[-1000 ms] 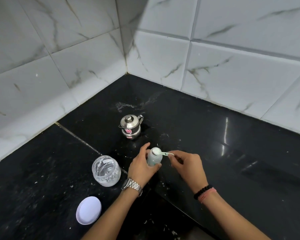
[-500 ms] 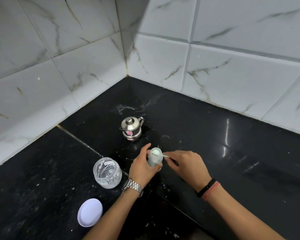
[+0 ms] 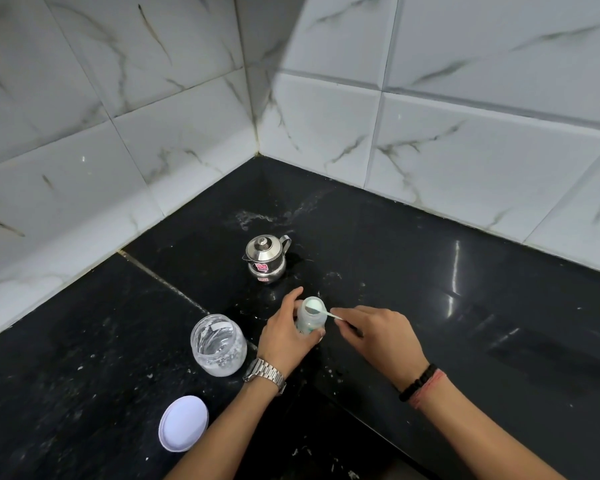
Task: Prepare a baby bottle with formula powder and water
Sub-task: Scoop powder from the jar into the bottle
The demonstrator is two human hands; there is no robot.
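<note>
Black counter (image 3: 430,306): our left hand (image 3: 284,336) grips the baby bottle (image 3: 311,317); our right hand (image 3: 378,336) pinches the scoop (image 3: 321,310) at its mouth.

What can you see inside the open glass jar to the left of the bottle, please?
The glass jar stands uncapped, with white powder lying at its bottom and clinging to its walls. How deep the powder lies cannot be judged. Its white lid lies apart on the counter.

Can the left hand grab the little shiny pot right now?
Probably not right away. The left hand is busy holding the bottle while the right hand tips a scoop into it. The path to the pot looks free, but it must let go first.
</note>
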